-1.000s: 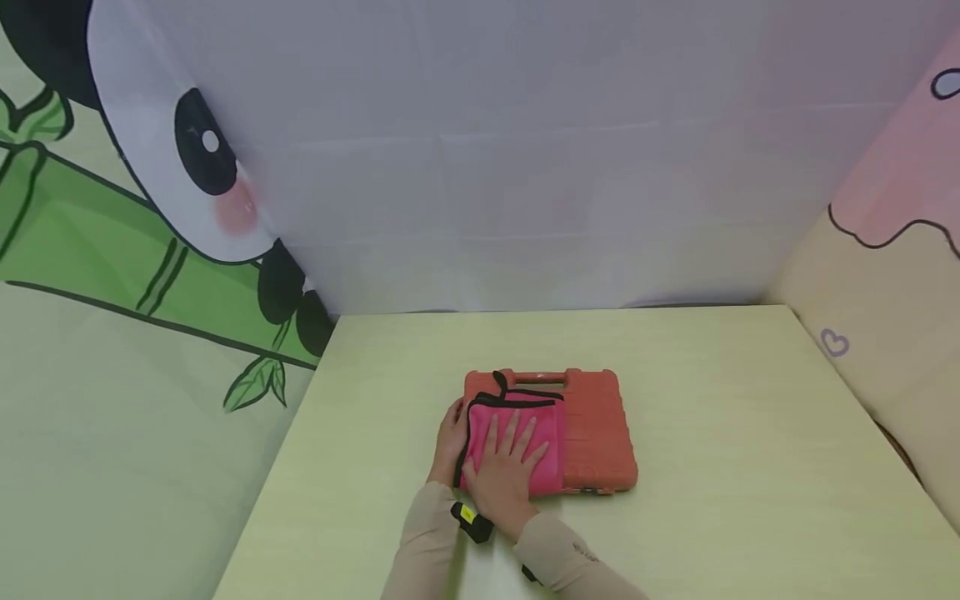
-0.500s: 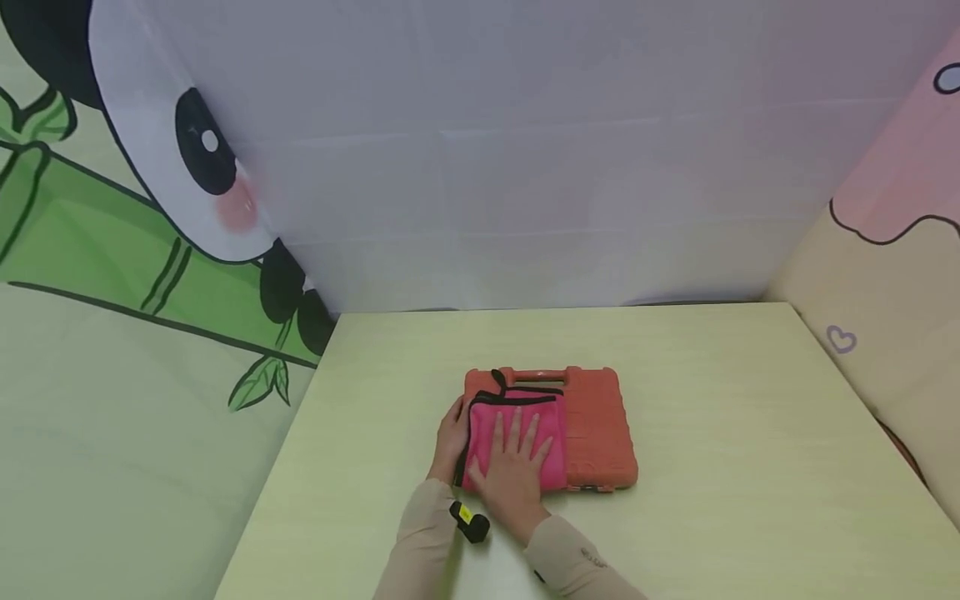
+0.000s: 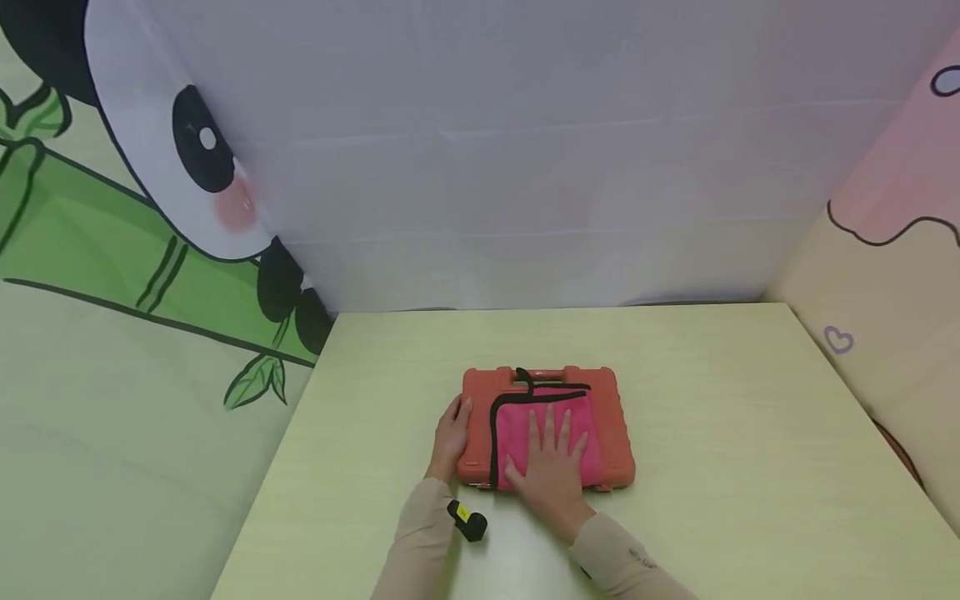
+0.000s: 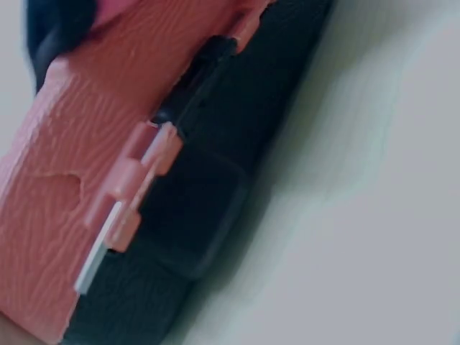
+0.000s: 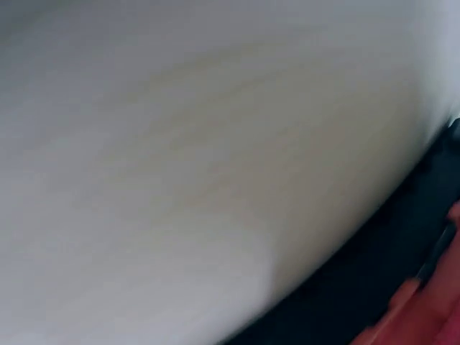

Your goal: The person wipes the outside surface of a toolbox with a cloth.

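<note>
An orange-red hard plastic case (image 3: 611,425) with a handle at its far side lies flat on the table. On top of it is a folded pink cloth (image 3: 513,421) with black edging and a black loop. My right hand (image 3: 553,471) lies flat on this cloth, fingers spread. At the case's left edge my left hand (image 3: 452,437) holds the side, the thumb side over the rim. In the left wrist view a hinge with a metal pin (image 4: 99,244) shows between the red upper shell and the dark lower shell. The right wrist view catches only a blurred corner of the case (image 5: 374,237).
The pale wooden table (image 3: 712,517) spreads around the case. A white backdrop (image 3: 525,167) rises behind it, with printed cartoon panels at left and right. A black wrist camera (image 3: 468,523) sits at the left sleeve.
My right hand has slid the cloth to the right over the case, baring the case's left part. The left hand and the case stay about where they were.
</note>
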The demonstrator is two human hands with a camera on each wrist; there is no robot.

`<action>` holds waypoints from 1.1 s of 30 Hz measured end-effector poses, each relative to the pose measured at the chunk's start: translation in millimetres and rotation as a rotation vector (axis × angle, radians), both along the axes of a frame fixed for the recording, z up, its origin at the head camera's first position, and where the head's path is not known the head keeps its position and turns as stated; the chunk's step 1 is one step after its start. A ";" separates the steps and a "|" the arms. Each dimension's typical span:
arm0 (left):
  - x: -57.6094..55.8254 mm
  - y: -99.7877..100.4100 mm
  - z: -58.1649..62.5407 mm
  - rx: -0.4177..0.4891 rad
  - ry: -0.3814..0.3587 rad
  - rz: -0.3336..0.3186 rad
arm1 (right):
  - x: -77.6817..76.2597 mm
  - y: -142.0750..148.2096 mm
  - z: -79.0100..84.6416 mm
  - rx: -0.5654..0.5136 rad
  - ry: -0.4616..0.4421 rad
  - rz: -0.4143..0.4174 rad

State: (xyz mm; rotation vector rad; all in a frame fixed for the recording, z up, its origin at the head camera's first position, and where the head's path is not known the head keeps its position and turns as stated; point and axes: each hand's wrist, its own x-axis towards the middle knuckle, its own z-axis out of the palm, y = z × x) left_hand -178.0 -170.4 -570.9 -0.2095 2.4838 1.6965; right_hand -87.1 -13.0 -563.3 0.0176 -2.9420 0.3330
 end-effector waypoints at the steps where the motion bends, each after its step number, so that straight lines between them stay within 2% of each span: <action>1: -0.6 0.0 -0.3 -0.002 -0.007 0.000 | 0.0 4.3 0.0 -0.006 -0.002 -0.001; 16: -12.0 16.2 2.2 0.016 -0.047 0.047 | -17.5 91.3 5.9 -0.051 -0.070 0.003; 19: -13.1 20.1 2.4 0.019 -0.057 0.054 | -21.2 109.0 8.4 -0.088 -0.098 0.006; 22: -13.0 20.5 2.1 0.001 -0.071 0.053 | -22.4 121.9 9.5 -0.186 -0.122 0.004; 26: -12.3 20.4 1.9 -0.017 -0.080 0.050 | -25.7 136.7 8.7 -0.434 -0.178 -0.001; 29: -12.6 20.3 1.4 -0.014 -0.062 0.046 | -28.7 145.9 9.0 -0.636 -0.238 -0.039; 33: -12.9 20.3 1.4 0.007 -0.034 0.039 | -32.0 154.7 12.0 -0.800 -0.308 -0.104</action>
